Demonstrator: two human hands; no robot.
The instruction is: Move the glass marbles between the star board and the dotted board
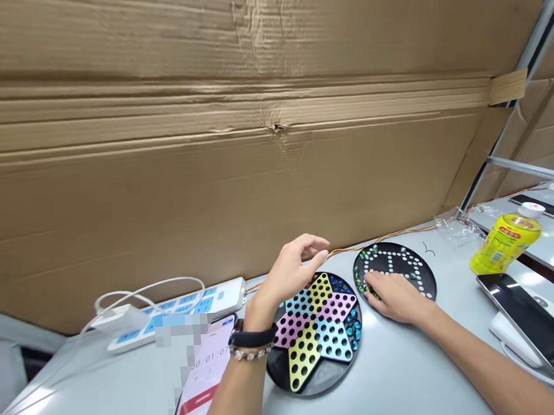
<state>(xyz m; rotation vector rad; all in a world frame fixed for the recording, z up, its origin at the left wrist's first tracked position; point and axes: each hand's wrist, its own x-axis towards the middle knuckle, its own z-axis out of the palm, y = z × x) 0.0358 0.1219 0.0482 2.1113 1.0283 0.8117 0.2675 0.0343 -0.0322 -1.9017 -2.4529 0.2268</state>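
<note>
Head view: right hand (pixel 394 297) apparently touching glass marbles (pixel 359 279).

The left forearm (pixel 226 386) is rising from the bottom center of the frame, with the left wrist (pixel 258 312) bending back slightly. The left hand (pixel 290 275) is hovering just left of center, its palm turning down and its fingers (pixel 314 246) curling loosely and pointing right. The right forearm (pixel 484 364) is slanting in from the lower right corner. The right hand (pixel 395 297) is lying palm down right of center, its fingers bunching together and pointing up and left.
</note>
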